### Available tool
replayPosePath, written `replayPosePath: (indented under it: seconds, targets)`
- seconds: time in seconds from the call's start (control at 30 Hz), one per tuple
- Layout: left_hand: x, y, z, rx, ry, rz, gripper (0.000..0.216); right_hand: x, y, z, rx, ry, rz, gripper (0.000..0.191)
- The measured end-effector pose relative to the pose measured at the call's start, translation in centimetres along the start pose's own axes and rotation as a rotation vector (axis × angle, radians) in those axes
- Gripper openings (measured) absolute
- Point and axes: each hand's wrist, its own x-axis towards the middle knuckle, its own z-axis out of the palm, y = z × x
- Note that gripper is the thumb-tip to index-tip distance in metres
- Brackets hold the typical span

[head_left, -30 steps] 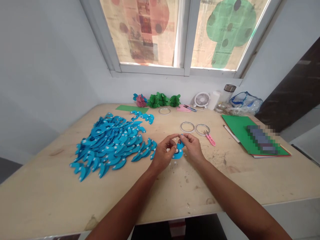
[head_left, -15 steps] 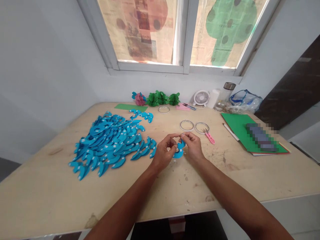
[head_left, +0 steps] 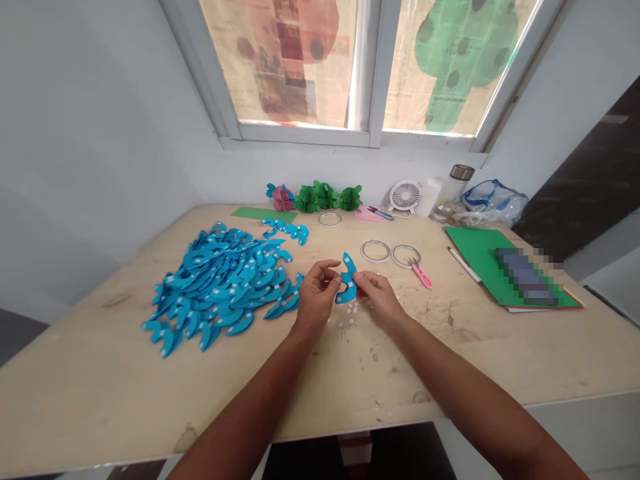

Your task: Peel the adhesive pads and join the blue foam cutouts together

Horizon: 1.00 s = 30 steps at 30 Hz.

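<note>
Between my hands, just above the table, is a curved blue paper cutout with small white squares on it. My left hand pinches its left side between thumb and fingers. On its right side, my right hand grips the edge with thumb and forefinger. Several tiny white paper bits lie on the table below the cutout. To the left of my left hand spreads a large heap of similar blue paper cutouts, many bearing white squares.
Rolls of thin tape and pink-handled snips lie beyond my right hand. Green paper with a blurred phone-like object on it is at right. Green paper ornaments, a small fan and a bottle line the wall.
The blue cutout has been turned and now stands more upright between my hands. My right hand has moved down and slightly left, and the white bits beneath show more.
</note>
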Motion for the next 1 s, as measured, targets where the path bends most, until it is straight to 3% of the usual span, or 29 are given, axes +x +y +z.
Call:
replayPosePath:
  seconds: [0.57, 0.73, 1.0]
  targets:
    - [0.0, -0.2, 0.2, -0.07, 0.011, 0.012, 0.024, -0.1, 0.1, 0.3, -0.008, -0.029, -0.012, 0.03]
    - [0.1, -0.2, 0.1, -0.099, 0.042, -0.007, 0.021, -0.1, 0.6, 0.2, 0.109, -0.055, 0.055, 0.039]
    - [0.5, -0.5, 0.0, -0.08, 0.119, -0.001, 0.017, -0.3, 0.5, 0.3, 0.09, -0.135, 0.11, 0.027]
